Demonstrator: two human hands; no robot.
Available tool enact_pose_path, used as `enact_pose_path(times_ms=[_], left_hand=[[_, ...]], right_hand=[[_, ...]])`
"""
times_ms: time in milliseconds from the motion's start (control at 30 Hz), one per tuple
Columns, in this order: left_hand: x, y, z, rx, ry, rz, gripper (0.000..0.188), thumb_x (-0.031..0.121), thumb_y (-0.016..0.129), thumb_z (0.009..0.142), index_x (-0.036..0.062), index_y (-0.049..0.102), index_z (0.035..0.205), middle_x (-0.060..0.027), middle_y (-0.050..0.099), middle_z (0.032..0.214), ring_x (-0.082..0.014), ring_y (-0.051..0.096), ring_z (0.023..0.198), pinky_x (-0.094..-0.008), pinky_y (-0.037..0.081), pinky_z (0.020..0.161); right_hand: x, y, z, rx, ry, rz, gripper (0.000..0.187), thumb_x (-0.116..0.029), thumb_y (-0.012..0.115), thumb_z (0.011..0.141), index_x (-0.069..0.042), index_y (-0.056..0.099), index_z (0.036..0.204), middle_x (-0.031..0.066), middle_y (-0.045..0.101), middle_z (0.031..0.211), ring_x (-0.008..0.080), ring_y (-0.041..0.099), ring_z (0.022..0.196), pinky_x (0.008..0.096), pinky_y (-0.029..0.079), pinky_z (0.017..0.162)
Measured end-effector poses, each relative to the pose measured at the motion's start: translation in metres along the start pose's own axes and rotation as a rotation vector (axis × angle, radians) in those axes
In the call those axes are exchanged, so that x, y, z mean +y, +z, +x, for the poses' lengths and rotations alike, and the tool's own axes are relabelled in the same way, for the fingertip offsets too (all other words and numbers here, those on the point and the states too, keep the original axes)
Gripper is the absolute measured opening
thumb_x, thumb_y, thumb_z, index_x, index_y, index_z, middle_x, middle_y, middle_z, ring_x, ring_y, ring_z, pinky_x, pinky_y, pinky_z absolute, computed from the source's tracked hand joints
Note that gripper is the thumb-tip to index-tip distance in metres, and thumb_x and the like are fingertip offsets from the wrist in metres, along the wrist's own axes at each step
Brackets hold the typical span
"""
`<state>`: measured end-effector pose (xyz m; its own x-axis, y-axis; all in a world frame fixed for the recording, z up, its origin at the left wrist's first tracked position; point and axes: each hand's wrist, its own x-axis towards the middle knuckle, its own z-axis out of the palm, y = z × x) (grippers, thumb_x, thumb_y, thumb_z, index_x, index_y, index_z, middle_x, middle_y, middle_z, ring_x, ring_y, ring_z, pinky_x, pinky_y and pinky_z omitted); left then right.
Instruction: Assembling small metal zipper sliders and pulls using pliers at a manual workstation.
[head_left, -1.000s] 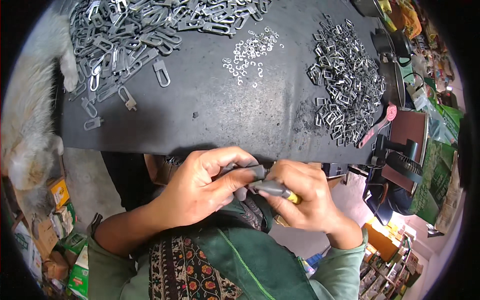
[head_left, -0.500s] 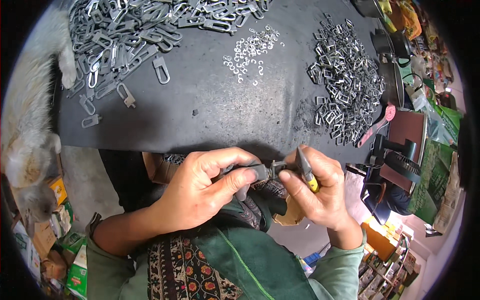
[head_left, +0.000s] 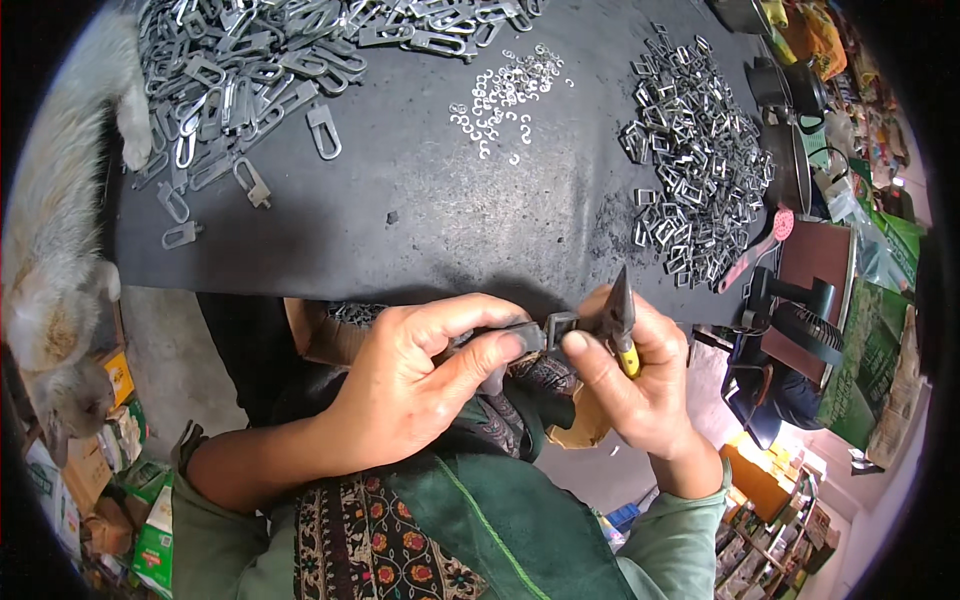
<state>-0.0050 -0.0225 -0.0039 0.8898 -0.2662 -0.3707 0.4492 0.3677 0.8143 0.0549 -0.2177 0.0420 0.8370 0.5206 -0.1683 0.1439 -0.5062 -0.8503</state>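
Observation:
My left hand point(head_left: 405, 400) pinches a dark grey metal loop piece point(head_left: 526, 337) between thumb and forefinger, just past the table's near edge. At the end of that piece sits a small rectangular metal ring point(head_left: 561, 328), touched by my right thumb. My right hand point(head_left: 645, 375) is closed round pliers point(head_left: 621, 310) with a yellow-covered handle, their dark jaws pointing up and away from the ring. Whether the ring is fastened to the loop piece, I cannot tell. Most of the loop piece is hidden by my left fingers.
Metal loop pieces point(head_left: 265, 60) lie heaped at the far left, small C-shaped clips point(head_left: 510, 88) at the far middle, rectangular rings point(head_left: 700, 150) at the right. A cat point(head_left: 65, 210) stretches along the left edge. A pink slotted spoon point(head_left: 757, 250) and small fan point(head_left: 805, 333) stand right.
The pliers have tilted more upright, their jaws now pointing up. The rectangular ring shows more plainly and stands slightly higher at the loop piece's end. My left hand has barely moved.

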Motion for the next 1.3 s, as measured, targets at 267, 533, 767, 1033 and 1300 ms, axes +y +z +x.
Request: enact_pose_path(times_ms=[267,533,767,1033,1300], left_hand=[[-0.020,-0.001,0.002,0.213,0.710,0.979,0.017,0.009,0.062,0.093,-0.0042,0.063,0.103,0.0004,0.059,0.071,-0.0061,0.056,0.064,-0.0255,0.045,0.054],[-0.002,-0.019,0.001,-0.019,0.488,0.729,0.017,0.004,0.064,0.087,-0.0010,0.062,0.104,-0.0140,0.062,0.071,-0.0123,0.057,0.057,-0.0321,0.045,0.053],[0.012,-0.038,-0.019,-0.127,-0.336,-0.080,0.027,0.007,0.055,0.095,-0.0007,0.060,0.121,0.0002,0.060,0.071,-0.0031,0.048,0.057,-0.0208,0.038,0.050],[0.006,-0.043,-0.023,-0.097,-0.151,-0.034,0.023,0.010,0.062,0.093,-0.0012,0.064,0.113,-0.0025,0.065,0.079,-0.0055,0.053,0.063,-0.0210,0.044,0.058],[-0.002,-0.046,-0.020,0.008,0.132,0.183,0.018,0.009,0.070,0.087,-0.0017,0.069,0.101,-0.0052,0.064,0.082,-0.0108,0.056,0.073,-0.0265,0.044,0.069]], right_hand=[[0.003,0.006,-0.001,-0.087,0.248,0.153,0.010,-0.007,0.065,0.089,0.001,0.060,0.089,0.0028,0.049,0.068,0.0078,0.045,0.064,0.0270,0.039,0.057],[0.005,0.011,-0.002,-0.170,0.009,-0.002,0.008,-0.005,0.064,0.087,0.000,0.061,0.093,0.0104,0.056,0.072,0.0222,0.054,0.060,0.0305,0.043,0.057],[-0.009,-0.004,0.043,-0.044,-0.237,-0.557,0.040,-0.034,0.076,0.077,-0.001,0.060,0.093,0.0127,0.057,0.075,0.0328,0.056,0.067,0.0387,0.045,0.062],[-0.002,0.003,0.073,0.121,-0.310,-1.238,0.026,-0.020,0.072,0.077,-0.006,0.057,0.091,0.0103,0.050,0.086,0.0289,0.052,0.087,0.0422,0.040,0.079],[0.000,0.015,0.079,0.177,-0.346,-1.309,0.027,-0.022,0.073,0.074,-0.007,0.056,0.089,0.0086,0.049,0.085,0.0261,0.051,0.086,0.0414,0.039,0.080]])
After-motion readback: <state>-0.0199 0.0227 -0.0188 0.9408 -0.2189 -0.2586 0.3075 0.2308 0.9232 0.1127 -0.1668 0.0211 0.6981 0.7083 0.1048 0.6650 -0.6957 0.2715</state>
